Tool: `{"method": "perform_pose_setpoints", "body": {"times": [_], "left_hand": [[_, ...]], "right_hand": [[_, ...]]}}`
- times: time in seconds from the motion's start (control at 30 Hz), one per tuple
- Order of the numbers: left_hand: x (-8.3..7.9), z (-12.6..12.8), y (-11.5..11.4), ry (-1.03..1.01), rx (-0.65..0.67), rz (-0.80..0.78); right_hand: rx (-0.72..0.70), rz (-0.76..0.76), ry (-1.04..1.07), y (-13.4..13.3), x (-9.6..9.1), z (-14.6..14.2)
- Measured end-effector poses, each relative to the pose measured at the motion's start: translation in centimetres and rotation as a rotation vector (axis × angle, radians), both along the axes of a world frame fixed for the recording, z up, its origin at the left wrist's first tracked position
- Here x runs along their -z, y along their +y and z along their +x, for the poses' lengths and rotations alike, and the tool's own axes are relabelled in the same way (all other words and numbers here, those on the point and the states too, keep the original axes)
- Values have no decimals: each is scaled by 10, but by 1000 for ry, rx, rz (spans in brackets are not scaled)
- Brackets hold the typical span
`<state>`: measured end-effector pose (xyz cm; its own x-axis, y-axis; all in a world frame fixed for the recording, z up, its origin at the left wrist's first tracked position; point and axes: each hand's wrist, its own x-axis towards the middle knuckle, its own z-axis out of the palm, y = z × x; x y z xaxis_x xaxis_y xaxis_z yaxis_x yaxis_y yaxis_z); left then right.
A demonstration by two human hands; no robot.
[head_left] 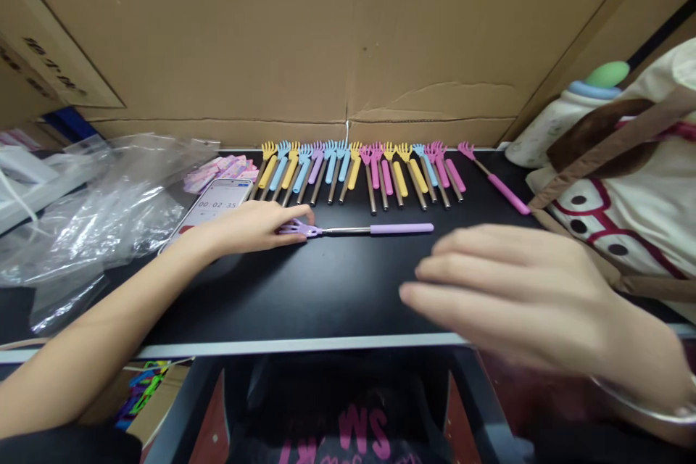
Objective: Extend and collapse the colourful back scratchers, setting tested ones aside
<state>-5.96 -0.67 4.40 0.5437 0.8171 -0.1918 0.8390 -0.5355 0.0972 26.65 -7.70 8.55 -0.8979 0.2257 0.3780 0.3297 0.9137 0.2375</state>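
My left hand (266, 223) is closed on the claw-shaped head of a purple back scratcher (402, 229), which lies flat across the black table with its handle pointing right. Its metal rod shows between head and grip. To the right and nearer the camera, my right hand (511, 290) hangs over the table edge, slightly blurred. Its fingers are stretched out and nothing shows in them. Behind is a row of yellow, blue, purple and pink back scratchers (386, 177), heads toward the cardboard. A longer pink back scratcher (508, 193) lies apart at the right.
A phone with a running timer (222, 196) lies under my left forearm, beside pink patterned packets (217, 172). Clear plastic bags (119, 196) cover the left side. A cloth bag (625, 210) and a white bottle (562, 123) stand at right. Cardboard (304, 36) walls the back.
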Motion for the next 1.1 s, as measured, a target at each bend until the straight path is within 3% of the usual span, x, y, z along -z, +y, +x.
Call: {"method": "perform_pose_setpoints", "body": {"times": [0.1, 0.2, 0.3, 0.43, 0.83, 1.1], "left_hand": [[3, -1, 2, 6, 10, 50], [6, -3, 4, 16, 23, 118], [7, -4, 5, 27, 33, 157], [6, -4, 4, -39, 76, 183], [17, 14, -2, -108, 146, 383], [18, 28, -10, -106, 87, 488]], "right_hand": [[35, -3, -100, 51, -5, -21], [140, -64, -146, 87, 12, -20], [183, -163, -168, 105, 33, -11], [193, -221, -153, 107, 45, -4], [246, -318, -137, 103, 53, -7], [356, -250, -41, 91, 59, -21]]}}
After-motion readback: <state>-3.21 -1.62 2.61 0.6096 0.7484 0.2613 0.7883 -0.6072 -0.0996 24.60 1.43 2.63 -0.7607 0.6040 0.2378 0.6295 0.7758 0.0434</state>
